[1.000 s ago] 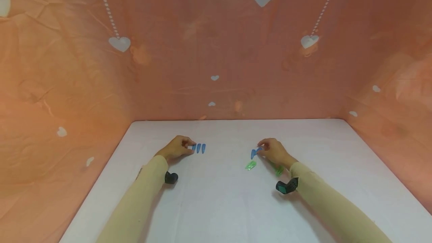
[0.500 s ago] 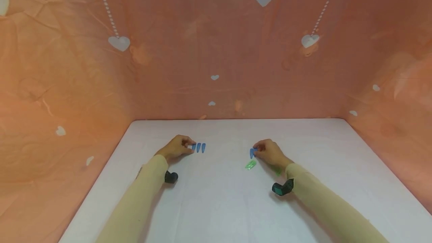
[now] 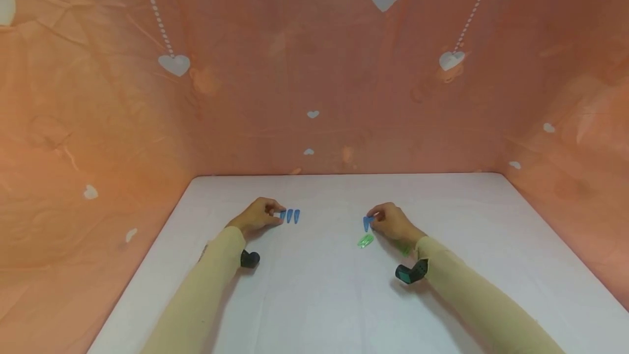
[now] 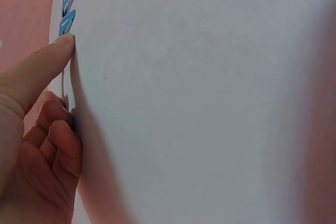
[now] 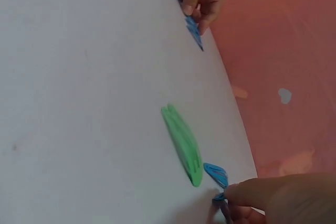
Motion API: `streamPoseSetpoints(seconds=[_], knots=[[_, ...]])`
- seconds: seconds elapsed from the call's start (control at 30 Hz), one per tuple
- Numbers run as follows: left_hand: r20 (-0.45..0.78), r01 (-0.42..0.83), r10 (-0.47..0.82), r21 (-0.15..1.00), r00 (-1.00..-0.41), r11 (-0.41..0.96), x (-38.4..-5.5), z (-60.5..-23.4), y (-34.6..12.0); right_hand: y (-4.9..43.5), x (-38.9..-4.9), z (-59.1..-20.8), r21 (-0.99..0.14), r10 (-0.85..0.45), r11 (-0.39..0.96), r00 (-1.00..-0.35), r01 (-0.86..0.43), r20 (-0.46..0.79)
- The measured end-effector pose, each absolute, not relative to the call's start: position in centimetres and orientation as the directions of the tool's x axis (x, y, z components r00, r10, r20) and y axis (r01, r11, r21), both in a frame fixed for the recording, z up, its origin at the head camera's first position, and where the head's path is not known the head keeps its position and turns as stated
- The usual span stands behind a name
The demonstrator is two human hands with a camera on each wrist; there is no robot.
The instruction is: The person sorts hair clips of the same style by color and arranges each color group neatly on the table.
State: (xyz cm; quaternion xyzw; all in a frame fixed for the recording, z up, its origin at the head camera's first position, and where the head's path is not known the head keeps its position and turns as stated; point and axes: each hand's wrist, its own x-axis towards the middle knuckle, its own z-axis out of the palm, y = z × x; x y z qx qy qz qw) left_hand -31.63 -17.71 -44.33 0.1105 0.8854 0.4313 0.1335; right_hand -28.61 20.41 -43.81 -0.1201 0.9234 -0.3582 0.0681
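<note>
In the head view, three blue snap hair clips stand in a row, and my left hand [image 3: 257, 214] pinches the leftmost blue hair clip [image 3: 283, 216] between thumb and fingers at its ends. Its neighbour, a second blue hair clip [image 3: 290, 216], lies just right of it. Across the table my right hand [image 3: 393, 222] pinches a blue hair clip [image 5: 218, 198], mostly hidden by the fingers. Another blue hair clip [image 5: 216, 174] lies right beside those fingertips. Nearer the body is a pair of green hair clips [image 5: 182, 145], lying close together.
More green clips [image 3: 404, 248] show partly under the right wrist. A white-covered table [image 3: 314, 288] carries everything. Behind it and at both sides rises an orange sheet [image 3: 275, 97] with white hearts. Each wrist wears a black camera [image 3: 411, 272].
My right hand has moved slightly left, bringing its blue hair clip from a slanted position to stand beside the other blue one. The left hand has stayed in place.
</note>
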Motion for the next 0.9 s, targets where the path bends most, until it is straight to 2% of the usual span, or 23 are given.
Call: streamPoseSetpoints(seconds=[0.27,0.6,0.9], knots=[[-0.167,0.039,0.280,0.795,-0.945,0.605,-31.5,-44.4,-17.7,20.1,-29.0,-43.7,-0.785,-0.234,0.607,-0.972,-0.122,-0.030],[-0.155,0.059,0.297,0.795,-0.942,0.604,-31.4,-44.4,-17.7,19.0,-29.4,-43.1,-0.880,-0.370,0.440,-0.929,-0.180,0.005],[-0.150,0.062,0.289,0.788,-0.946,0.613,-31.3,-44.4,-17.6,17.5,-29.6,-42.2,-0.925,-0.425,0.354,-0.905,-0.137,-0.029]])
